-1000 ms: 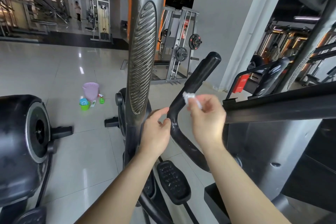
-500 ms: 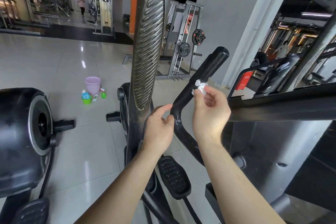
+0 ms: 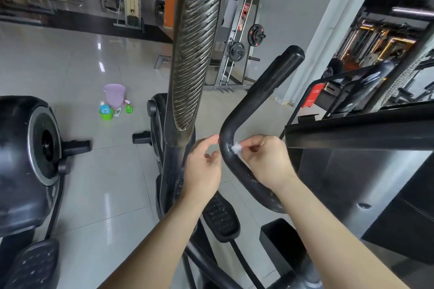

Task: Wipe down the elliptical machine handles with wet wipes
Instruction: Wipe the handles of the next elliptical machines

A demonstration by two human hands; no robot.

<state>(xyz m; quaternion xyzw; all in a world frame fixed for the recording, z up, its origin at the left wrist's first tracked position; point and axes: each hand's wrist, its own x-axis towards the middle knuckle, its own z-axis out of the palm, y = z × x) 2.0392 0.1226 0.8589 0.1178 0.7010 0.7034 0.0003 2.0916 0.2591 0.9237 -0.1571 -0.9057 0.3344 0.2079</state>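
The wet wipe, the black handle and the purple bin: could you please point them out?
wet wipe (image 3: 236, 148): head view, white wad against the handle's bend.
black handle (image 3: 265, 91): head view, straight upper stretch.
purple bin (image 3: 114, 95): head view, outer wall.

The right hand (image 3: 265, 159) has carried the small crumpled white wet wipe (image 3: 236, 148) down the curved black elliptical handle (image 3: 263, 87) from its straight upper part to the bend; the left hand (image 3: 204, 169) has loosened its pinch there, only the forefinger tip now near the bar.
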